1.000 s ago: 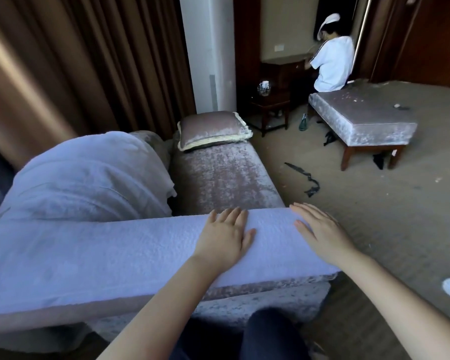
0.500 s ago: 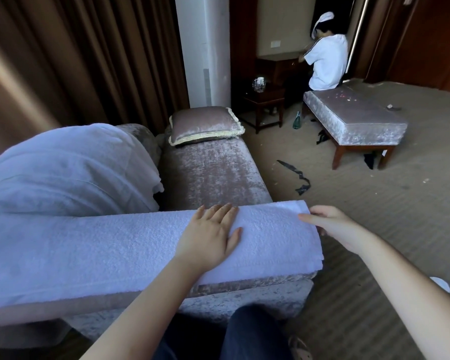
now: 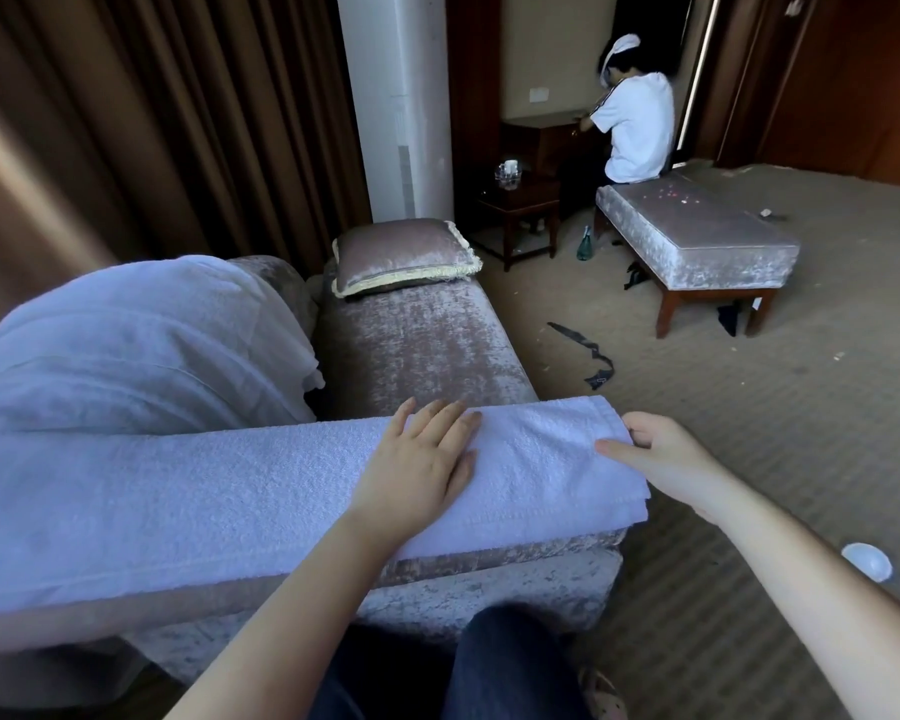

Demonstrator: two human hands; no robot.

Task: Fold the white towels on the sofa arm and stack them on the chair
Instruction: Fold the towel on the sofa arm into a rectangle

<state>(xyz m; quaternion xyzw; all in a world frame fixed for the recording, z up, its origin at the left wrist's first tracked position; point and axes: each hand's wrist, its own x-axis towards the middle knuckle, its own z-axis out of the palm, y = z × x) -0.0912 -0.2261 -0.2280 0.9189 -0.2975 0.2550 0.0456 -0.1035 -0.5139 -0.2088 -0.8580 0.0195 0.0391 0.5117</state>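
- Head view, left side: my left hand (image 3: 415, 462) lies palm down on the white towel (image 3: 178, 504), fingers (image 3: 440, 420) straight and slightly spread, gripping nothing, only pressing the cloth flat.
- Right side: my right hand (image 3: 668, 459) is at the towel's right end. The thumb (image 3: 614, 449) rests on top of the cloth and the other fingers curl round the end edge, so the hand pinches that end. I cannot tell how many layers it holds.
- The towel runs as a long folded strip along the top of the sofa arm (image 3: 494, 558), from the left edge of the picture to the arm's right end. Its right end reaches slightly past the arm's corner, and its near long edge hangs a little over the arm's front face.
- A second white towel (image 3: 126, 350) is heaped over the sofa back behind the strip, left of both hands and apart from them.
- Beyond the arm is the sofa seat (image 3: 417, 350), with a fringed cushion (image 3: 404, 254) at its far end.
- Right of the arm's end is open carpet (image 3: 749, 444). On it lie a dark strip (image 3: 588, 356), well beyond my right hand, and a small white round thing (image 3: 866, 561) near my right forearm.
- Farther back stands a padded seat on wooden legs (image 3: 697, 246), with a person in white (image 3: 635, 127) behind it.
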